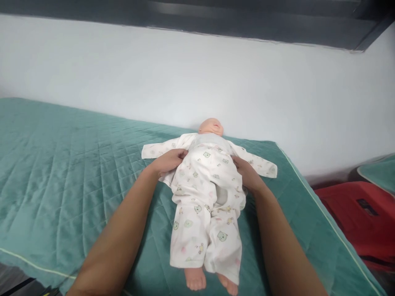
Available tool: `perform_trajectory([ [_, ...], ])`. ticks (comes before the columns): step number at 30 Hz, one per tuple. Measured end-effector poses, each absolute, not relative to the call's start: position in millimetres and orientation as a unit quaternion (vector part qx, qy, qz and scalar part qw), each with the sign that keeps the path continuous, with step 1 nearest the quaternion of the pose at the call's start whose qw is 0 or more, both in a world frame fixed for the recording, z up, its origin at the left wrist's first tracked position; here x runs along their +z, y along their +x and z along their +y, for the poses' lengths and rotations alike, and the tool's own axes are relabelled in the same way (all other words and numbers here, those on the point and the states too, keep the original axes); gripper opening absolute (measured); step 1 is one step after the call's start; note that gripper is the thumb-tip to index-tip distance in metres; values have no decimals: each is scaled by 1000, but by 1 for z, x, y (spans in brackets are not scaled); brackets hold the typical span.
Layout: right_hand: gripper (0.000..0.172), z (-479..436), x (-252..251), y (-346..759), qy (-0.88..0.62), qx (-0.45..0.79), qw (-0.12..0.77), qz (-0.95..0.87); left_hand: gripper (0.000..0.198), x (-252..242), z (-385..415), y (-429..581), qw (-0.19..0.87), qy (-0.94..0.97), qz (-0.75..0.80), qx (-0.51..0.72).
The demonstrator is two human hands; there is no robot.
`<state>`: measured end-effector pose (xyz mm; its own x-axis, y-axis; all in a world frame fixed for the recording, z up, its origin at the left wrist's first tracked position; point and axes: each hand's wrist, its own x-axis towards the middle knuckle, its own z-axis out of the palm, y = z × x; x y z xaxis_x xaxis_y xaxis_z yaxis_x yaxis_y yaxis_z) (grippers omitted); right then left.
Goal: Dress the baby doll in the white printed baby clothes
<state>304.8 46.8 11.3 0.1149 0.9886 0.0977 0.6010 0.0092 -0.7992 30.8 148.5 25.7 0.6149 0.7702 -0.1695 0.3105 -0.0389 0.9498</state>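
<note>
A barefoot baby doll (212, 127) lies on its back on green quilted bedding (77, 164), in rumpled white trousers (194, 185) printed with green animal faces. The left hand (169, 161) pinches the trousers at one hip; the right hand (247, 172) touches the other, grip unclear.

No text, brand, number or sign can be read. A small dark rectangular label (368, 206) is borne on the red bag (342, 216) at the right, but the markings on it are too small and blurred to be made out.
</note>
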Motion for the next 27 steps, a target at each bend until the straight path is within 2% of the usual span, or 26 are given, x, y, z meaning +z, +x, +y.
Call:
perform_trajectory([
  [5,36,48,7,306,-662,250,368,-603,27,23,146,32,646,630,369,224],
  [9,38,50,3,307,-671,245,369,-594,31,26,143,34,656,619,364,234],
  [15,26,52,1,308,-668,271,382,-578,27,31,141,36,557,677,421,232],
  [18,26,51,0,306,-671,271,390,-569,21,24,145,35,503,702,447,233],
  [27,23,52,0,301,-725,195,365,-551,15,14,151,45,366,745,502,244],
])
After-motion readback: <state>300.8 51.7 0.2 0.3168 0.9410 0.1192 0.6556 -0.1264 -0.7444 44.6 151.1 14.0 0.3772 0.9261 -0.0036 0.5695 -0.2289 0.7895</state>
